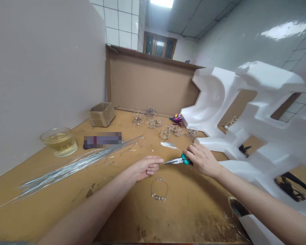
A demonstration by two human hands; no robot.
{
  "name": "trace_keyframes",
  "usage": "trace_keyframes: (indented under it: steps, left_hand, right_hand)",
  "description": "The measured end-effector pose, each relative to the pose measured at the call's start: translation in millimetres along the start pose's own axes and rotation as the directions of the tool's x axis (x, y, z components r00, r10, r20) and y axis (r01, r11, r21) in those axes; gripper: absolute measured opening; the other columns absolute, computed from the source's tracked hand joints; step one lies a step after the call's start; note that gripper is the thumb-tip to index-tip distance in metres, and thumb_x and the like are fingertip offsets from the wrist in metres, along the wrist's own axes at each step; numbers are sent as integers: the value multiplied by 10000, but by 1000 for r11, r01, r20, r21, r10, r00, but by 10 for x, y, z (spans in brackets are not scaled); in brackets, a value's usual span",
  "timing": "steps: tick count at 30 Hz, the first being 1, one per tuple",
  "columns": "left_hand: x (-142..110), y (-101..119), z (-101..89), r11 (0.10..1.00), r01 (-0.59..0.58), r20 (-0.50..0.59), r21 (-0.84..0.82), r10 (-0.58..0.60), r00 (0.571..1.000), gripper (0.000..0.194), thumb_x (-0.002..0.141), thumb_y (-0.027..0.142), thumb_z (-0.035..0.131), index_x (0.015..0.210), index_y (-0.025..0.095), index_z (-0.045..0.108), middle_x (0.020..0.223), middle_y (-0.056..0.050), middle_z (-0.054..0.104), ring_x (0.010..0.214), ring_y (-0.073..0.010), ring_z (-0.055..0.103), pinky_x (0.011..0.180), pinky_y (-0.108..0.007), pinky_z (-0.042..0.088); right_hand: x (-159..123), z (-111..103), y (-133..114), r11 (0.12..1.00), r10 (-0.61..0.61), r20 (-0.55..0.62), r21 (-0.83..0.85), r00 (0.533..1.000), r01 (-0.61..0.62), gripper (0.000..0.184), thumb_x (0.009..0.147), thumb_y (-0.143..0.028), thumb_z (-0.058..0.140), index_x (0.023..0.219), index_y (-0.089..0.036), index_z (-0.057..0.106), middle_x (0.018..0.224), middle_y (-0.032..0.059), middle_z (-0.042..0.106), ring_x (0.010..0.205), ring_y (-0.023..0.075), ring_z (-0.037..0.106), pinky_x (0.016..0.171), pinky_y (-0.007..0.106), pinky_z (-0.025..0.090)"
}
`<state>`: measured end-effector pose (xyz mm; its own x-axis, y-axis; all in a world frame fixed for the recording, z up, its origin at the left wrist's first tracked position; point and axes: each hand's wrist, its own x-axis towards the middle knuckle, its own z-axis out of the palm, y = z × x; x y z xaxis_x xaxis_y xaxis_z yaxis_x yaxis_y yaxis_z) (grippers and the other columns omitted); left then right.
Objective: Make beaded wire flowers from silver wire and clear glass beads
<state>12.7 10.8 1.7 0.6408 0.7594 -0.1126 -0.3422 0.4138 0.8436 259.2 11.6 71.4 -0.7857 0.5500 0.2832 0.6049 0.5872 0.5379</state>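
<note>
1 hand [203,161] grips pliers [177,160]; 1 dark object [102,140] appears pixelated.

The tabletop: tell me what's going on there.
A person's right hand has its grip around green-handled pliers, their tips pointing at the fingertips of the left hand; whatever those fingers may pinch is too small to make out. A beaded wire ring lies on the table, nearer the person than the hands. More beaded wire pieces sit farther back, and a bundle of wires lies off to the left.
</note>
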Motion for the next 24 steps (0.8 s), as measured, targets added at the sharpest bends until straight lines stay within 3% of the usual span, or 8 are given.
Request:
trace_keyframes:
  steps: [7,11,14,16,18,21,24]
  left_hand:
    - [0,-16,1,999,-14,-33,37,15,999,306,673,281,667,599,176,388,419,121,179,364,-24,109,370,-183,55]
    - [9,-17,39,995,-51,-86,87,58,995,239,642,287,685,656,160,483,412,121,224,362,-23,118,380,-193,49]
    - [23,-9,101,954,-145,-188,264,198,962,238,618,321,696,669,145,544,437,94,344,373,-24,192,388,-195,91]
    - [31,-4,146,881,-214,-239,422,336,911,255,597,349,703,654,141,567,498,66,440,413,-32,282,406,-190,160]
    - [32,4,174,846,-236,-263,478,394,881,275,589,375,702,659,142,573,527,61,471,426,-36,308,417,-189,196]
    - [8,45,166,888,-176,-252,424,302,919,301,617,412,679,706,145,569,468,76,442,375,-35,301,391,-185,211]
    - [-41,124,114,903,-157,-181,399,246,952,318,632,415,679,767,153,558,504,36,541,422,-73,458,445,-194,343]
  right_hand:
    - [-18,5,-8,1000,2,-29,14,1000,-1,208,825,-149,378,887,-170,575,755,71,525,697,187,394,619,317,242]
    - [-31,-69,-25,996,12,31,93,999,-15,164,782,-151,422,854,-174,567,756,71,528,697,181,420,629,305,265]
    - [-11,-144,-5,953,57,216,279,975,-117,120,689,-150,493,792,-188,542,729,41,540,647,152,443,584,267,277]
    - [14,-180,35,865,31,422,442,906,-236,114,643,-157,517,749,-199,526,660,0,539,576,122,444,527,232,275]
    - [36,-201,85,770,-26,544,546,839,-330,110,627,-162,521,728,-205,522,605,-28,529,525,103,439,485,208,270]
    - [43,-222,159,752,-14,519,569,855,-333,154,612,-142,510,745,-213,542,595,-35,543,509,99,444,469,201,275]
    - [23,-256,224,789,22,478,530,878,-309,161,612,-139,512,745,-220,549,568,-36,541,491,101,438,465,205,278]
